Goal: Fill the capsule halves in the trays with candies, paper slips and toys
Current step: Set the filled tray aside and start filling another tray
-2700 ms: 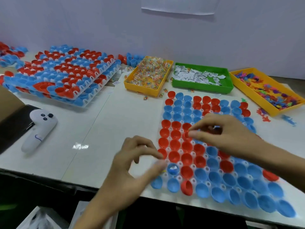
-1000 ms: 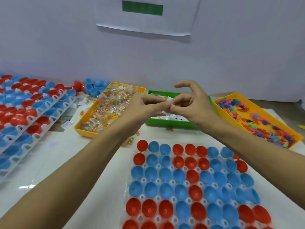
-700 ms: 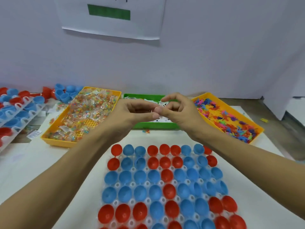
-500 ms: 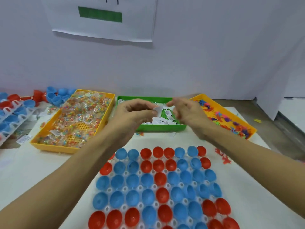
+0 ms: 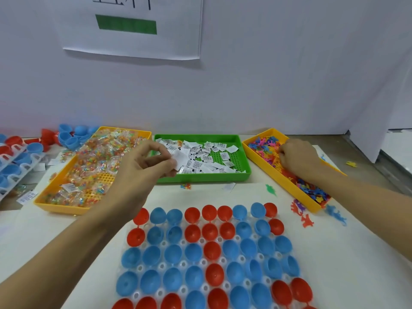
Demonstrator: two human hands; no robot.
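Observation:
A clear tray (image 5: 201, 263) of red and blue capsule halves lies in front of me. Behind it stand a yellow bin of wrapped candies (image 5: 89, 168), a green bin of paper slips (image 5: 244, 157) and a yellow bin of small plastic toys (image 5: 289, 181). My left hand (image 5: 147, 166) hovers at the green bin's left edge and pinches white paper slips (image 5: 181, 159) between thumb and fingers. My right hand (image 5: 298, 156) is down in the toy bin with its fingers curled among the toys; what it holds is hidden.
More trays of red and blue halves (image 5: 15, 161) are stacked at the far left, with loose halves (image 5: 71, 136) behind the candy bin. Stray toys (image 5: 307, 217), a candy (image 5: 185, 186) and a slip (image 5: 229, 187) lie on the white table. A wall stands close behind the bins.
My hands, joined over the green bin a second ago, have parted. The right hand moved right into the toy bin; the left stays at the green bin holding slips. The view tilted upward.

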